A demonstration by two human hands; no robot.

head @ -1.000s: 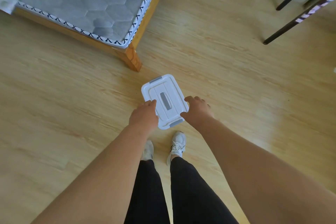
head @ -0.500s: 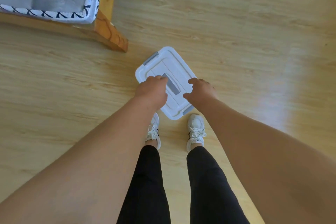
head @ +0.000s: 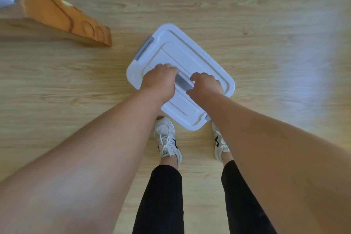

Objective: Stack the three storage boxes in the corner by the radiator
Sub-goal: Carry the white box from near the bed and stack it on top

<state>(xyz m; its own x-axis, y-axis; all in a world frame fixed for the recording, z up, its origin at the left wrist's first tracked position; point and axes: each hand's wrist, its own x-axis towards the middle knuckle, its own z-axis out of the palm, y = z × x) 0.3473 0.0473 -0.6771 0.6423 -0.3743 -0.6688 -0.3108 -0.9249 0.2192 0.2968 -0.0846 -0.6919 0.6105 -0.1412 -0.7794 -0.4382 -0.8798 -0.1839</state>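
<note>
left hand (head: 158,83) and right hand (head: 206,87) grip the grey handle (head: 183,83) of a lidded box (head: 190,53), contents hidden.

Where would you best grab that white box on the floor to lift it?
By the grey handle in the middle of the storage box lid, coming straight down from above. The box sits flat with its lid up and the handle is central, so it should hang level. A grey latch at the far end suggests the lid is clipped on, though I cannot confirm.
</note>
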